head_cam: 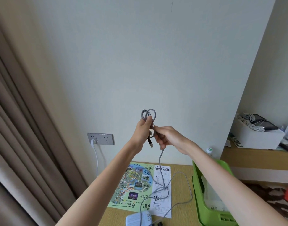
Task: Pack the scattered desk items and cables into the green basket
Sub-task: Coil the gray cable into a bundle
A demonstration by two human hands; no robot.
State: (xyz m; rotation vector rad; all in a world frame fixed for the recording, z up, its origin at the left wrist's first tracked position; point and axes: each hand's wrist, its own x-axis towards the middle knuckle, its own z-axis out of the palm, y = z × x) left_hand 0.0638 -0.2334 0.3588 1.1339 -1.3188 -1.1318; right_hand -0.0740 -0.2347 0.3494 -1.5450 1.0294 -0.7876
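Down low on the desk (114, 216), a pale blue charger block (137, 217) sits left of the green basket (203, 207). The grey braided cable (161, 156) trails over a map leaflet (140, 185). Higher up, the left hand (143, 129) clutches its coiled loops, and the right hand (168, 136) pinches the strand just beside. A wall socket (101, 138) sits behind.

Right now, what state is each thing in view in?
grey braided cable: partly coiled, tail trails tangled onto the desk.
left hand: grips the coil's loops.
right hand: pinches the cable strand.
green basket: upright on the desk, holds a pale item.
map leaflet: flat, unfolded, scribbled on.
wall socket: white plug inserted on its left side.
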